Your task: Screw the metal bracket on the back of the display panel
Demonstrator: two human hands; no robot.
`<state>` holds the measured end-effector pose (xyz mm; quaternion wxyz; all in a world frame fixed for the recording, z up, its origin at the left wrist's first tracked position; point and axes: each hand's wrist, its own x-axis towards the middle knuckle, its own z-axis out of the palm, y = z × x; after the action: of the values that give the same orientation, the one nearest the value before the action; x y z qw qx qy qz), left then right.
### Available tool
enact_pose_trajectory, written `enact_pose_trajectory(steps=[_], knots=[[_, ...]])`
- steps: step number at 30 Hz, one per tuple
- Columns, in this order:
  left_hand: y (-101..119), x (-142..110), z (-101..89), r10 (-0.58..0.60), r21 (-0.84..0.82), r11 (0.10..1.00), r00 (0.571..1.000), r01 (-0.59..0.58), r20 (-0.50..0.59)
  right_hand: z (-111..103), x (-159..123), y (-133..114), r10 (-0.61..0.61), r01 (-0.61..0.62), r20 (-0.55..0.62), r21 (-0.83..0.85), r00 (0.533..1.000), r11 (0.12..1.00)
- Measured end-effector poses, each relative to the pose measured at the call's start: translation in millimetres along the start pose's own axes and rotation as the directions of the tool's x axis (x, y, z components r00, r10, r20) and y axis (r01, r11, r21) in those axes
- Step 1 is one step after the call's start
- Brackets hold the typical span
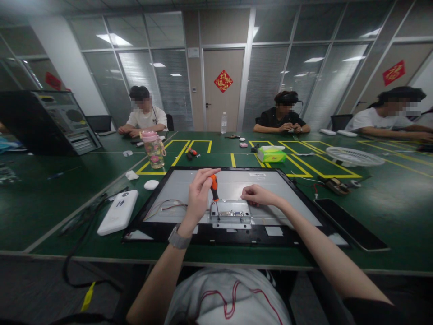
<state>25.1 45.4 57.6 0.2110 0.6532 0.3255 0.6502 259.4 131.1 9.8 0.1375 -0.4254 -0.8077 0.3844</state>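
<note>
A monitor panel (297,198) lies face down on the green table, its silver back up inside a black frame. Near its front edge sits a small metal bracket (231,216). My left hand (199,194) is closed around an orange-handled screwdriver (214,187), held upright with its tip down at the bracket's left end. My right hand (257,195) rests on the panel just right of the bracket, fingers pinched together at its top edge. What the fingers pinch, if anything, I cannot make out. Thin wires (165,205) run across the panel's left side.
A white power bank (118,211) and cables lie left of the panel, a black phone-like slab (350,224) to its right. Farther off stand a pink-lidded bottle (154,149), a green tissue pack (271,154), a white fan grille (355,157) and a computer case (50,122). Three other people sit at the far side.
</note>
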Motion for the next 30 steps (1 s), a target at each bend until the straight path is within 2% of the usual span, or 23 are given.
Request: enact_pose_trajectory(steps=[5,10,15,19,23,27,30], knots=[[-2.8,-0.2,0.9,-0.002,-0.009,1.000,1.000,0.002,0.007,-0.2,0.4,-0.3,0.014,-0.014,0.003,-0.010,1.000,1.000],[-2.1,0.3,1.0,0.029,0.071,0.997,0.998,-0.025,-0.055,-0.3,0.1,0.2,0.002,-0.002,-0.001,-0.003,1.000,1.000],[1.6,0.2,0.2,-0.044,-0.036,0.998,0.999,0.044,0.000,-0.5,-0.3,0.0,0.000,0.000,0.003,0.001,1.000,1.000],[2.4,-0.3,0.8,-0.095,-0.047,0.994,0.995,0.095,0.002,-0.6,-0.3,-0.8,0.000,0.000,0.001,-0.001,1.000,1.000],[0.5,0.1,1.6,-0.054,-0.019,0.998,0.999,0.054,0.006,-0.1,0.4,0.1,0.009,-0.010,-0.004,-0.006,1.000,1.000],[-1.3,1.6,1.8,0.029,0.054,0.998,0.999,-0.026,-0.043,0.1,0.7,0.3,0.005,-0.005,-0.005,-0.015,1.000,1.000],[-1.2,1.7,1.9,0.035,0.077,0.997,0.998,-0.030,-0.052,0.1,0.7,0.2,0.005,-0.005,-0.005,-0.021,1.000,1.000]])
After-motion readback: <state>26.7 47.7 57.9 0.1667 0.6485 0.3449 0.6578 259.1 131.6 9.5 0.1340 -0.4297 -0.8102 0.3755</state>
